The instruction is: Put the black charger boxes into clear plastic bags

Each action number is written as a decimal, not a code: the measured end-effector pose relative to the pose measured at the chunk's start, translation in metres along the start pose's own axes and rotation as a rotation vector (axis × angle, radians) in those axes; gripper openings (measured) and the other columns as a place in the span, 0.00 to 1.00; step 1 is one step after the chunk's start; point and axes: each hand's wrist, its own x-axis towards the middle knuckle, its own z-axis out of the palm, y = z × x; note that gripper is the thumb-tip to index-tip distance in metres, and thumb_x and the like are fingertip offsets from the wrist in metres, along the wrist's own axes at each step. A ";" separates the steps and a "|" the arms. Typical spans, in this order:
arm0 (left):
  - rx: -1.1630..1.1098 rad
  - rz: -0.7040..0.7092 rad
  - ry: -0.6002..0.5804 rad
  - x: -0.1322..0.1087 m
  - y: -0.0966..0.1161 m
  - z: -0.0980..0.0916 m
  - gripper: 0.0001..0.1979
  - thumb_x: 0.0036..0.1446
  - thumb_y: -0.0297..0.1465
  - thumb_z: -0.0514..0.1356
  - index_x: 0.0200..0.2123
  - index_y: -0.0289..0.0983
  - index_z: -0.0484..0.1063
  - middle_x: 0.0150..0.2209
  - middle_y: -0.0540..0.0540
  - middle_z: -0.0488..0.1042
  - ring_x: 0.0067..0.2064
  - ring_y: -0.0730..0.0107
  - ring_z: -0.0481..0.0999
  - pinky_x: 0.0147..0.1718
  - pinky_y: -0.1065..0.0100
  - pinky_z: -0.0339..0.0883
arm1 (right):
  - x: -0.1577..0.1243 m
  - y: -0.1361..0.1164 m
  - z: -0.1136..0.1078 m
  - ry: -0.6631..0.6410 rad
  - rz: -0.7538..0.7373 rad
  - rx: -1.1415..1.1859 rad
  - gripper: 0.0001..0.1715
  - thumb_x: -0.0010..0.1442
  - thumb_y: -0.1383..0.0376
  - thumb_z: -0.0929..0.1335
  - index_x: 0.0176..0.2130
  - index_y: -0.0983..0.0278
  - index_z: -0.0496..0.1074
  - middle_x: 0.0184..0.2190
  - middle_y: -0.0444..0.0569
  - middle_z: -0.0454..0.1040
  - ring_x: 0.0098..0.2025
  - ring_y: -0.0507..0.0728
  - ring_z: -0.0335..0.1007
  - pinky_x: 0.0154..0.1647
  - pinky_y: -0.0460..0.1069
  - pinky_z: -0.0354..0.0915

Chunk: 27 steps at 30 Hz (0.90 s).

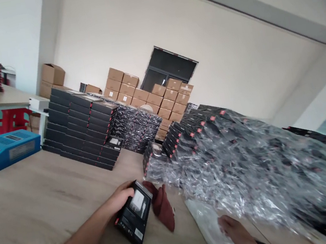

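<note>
My left hand (124, 196) grips a black retail box (136, 215) by its upper left side, with the thumb across its front. The box is tilted above the wooden table and shows a white device picture and a small white label. Beside it lies a crumpled dark red cloth (163, 208). At the lower right, my right hand (232, 228) has its fingers curled in at a clear plastic bag (208, 224) lying flat in a pile. The fingertips are partly hidden and blurred.
Stacked black boxes (80, 129) stand at the back left of the table (48, 198). A large heap of plastic-wrapped boxes (234, 160) fills the right side. A blue machine (15, 147) sits at the left edge. Brown cartons (137, 97) are piled by the far wall.
</note>
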 end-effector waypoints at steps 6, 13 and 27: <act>0.183 0.013 -0.074 0.002 -0.002 0.001 0.27 0.35 0.20 0.53 0.42 0.37 0.75 0.28 0.52 0.75 0.24 0.74 0.67 0.23 0.75 0.54 | 0.006 -0.051 -0.023 0.036 -0.083 0.209 0.24 0.48 0.45 0.64 0.18 0.60 0.60 0.17 0.41 0.59 0.23 0.53 0.56 0.26 0.48 0.57; 0.344 0.042 -0.040 0.002 -0.001 0.003 0.13 0.38 0.23 0.56 0.27 0.36 0.78 0.23 0.51 0.72 0.24 0.73 0.64 0.23 0.74 0.51 | 0.015 -0.117 0.000 -0.014 -0.169 0.537 0.23 0.51 0.46 0.66 0.21 0.61 0.60 0.19 0.39 0.56 0.21 0.50 0.52 0.23 0.45 0.54; 0.255 -0.113 -0.095 -0.004 0.013 -0.003 0.21 0.43 0.46 0.64 0.28 0.32 0.76 0.24 0.47 0.74 0.26 0.69 0.69 0.28 0.70 0.59 | 0.027 -0.214 0.131 -0.024 -0.482 0.128 0.15 0.55 0.56 0.63 0.22 0.60 0.67 0.20 0.43 0.70 0.24 0.53 0.63 0.28 0.47 0.54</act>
